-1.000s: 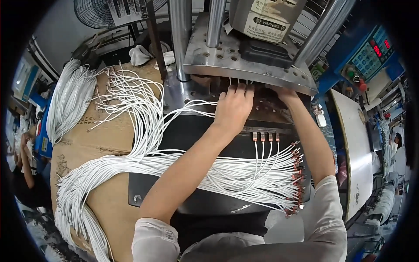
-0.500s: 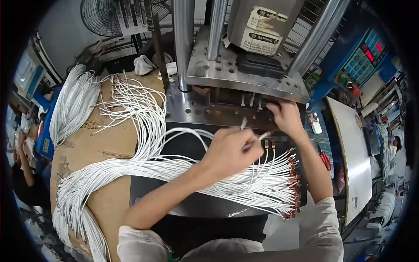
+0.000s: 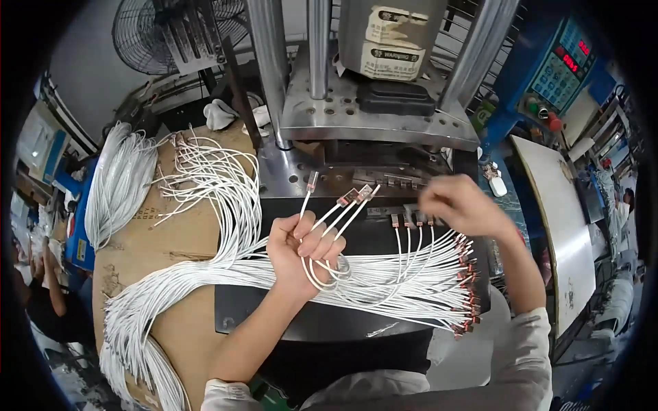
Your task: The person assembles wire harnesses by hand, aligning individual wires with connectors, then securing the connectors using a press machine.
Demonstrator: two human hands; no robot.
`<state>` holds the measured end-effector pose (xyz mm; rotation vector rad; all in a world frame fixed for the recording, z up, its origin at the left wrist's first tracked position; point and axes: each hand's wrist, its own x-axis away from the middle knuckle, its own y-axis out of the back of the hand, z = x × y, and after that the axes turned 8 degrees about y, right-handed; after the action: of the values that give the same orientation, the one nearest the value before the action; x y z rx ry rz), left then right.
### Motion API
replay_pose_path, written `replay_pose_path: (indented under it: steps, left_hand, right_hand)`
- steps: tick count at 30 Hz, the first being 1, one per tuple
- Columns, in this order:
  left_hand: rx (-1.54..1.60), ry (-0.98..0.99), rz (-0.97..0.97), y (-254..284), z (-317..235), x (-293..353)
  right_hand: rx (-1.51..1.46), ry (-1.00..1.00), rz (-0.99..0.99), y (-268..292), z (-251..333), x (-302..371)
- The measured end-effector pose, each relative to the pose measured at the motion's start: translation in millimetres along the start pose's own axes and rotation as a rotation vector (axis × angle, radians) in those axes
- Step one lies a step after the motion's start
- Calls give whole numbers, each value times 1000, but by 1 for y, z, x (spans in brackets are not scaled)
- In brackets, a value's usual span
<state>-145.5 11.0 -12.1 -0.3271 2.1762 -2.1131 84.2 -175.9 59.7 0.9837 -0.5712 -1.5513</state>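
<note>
My left hand (image 3: pixel 305 257) is closed around several white cables (image 3: pixel 334 229), palm turned up. Their ends fan out above the fist, tipped with small red-and-metal connectors (image 3: pixel 349 197). My right hand (image 3: pixel 462 205) is over the right of the black work surface, fingers curled but smeared by motion; whether anything is in them does not show. Just left of and below its fingertips, several cable ends with connectors (image 3: pixel 408 220) lie in a row, pointing toward the press. A thick bundle of white cables (image 3: pixel 226 268) runs under my left wrist to a dense cluster of connector ends (image 3: pixel 469 291) on the right.
Ahead stands a metal press with steel columns (image 3: pixel 317 55) and a thick plate (image 3: pixel 377 127). A blue control box (image 3: pixel 558 72) is at the right, beside a pale board (image 3: pixel 555 233). More cable coils (image 3: pixel 122 181) lie on the left; a fan (image 3: pixel 181 34) stands behind.
My left hand has moved left and turned palm up, its cable ends now raised. My right hand has drawn back from the press opening toward the row of cable ends. The view has shifted slightly.
</note>
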Motion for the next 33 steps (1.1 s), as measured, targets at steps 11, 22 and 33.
replay_pose_path:
  steps: [11, 22, 33]
  left_hand:
    - [-109, 117, 51, -2, 13, -2]
    - [-152, 119, 50, 2, 22, 2]
    - [-238, 85, 86, 2, 18, 7]
  right_hand:
    - [-854, -523, -142, -40, 56, 11]
    - [-1184, -331, -369, -95, 41, -11]
    - [-1251, -378, -401, -98, 41, -9]
